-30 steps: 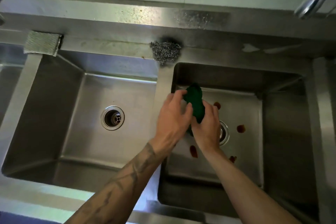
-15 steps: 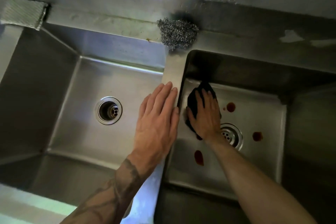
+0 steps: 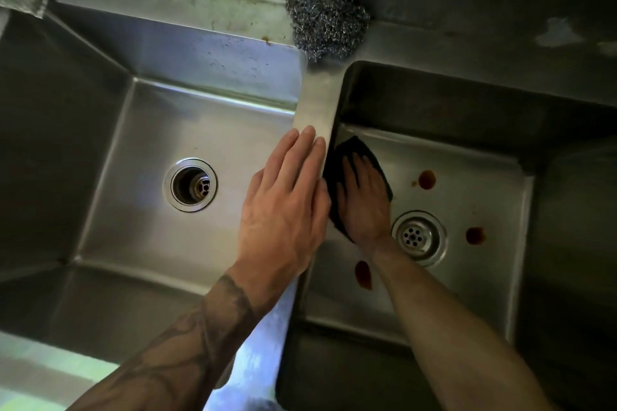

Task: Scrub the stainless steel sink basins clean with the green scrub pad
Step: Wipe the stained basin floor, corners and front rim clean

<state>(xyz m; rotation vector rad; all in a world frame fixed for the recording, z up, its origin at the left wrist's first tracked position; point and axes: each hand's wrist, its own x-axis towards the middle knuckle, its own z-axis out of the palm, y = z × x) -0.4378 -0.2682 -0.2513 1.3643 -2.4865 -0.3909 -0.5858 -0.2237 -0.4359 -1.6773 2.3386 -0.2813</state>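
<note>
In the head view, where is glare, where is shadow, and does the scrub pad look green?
Head view: glare streaks the left basin and the divider; the right basin lies in shadow, so the scrub pad under the right hand reads nearly black, not green; the wide-angle lens curves straight lines.
</note>
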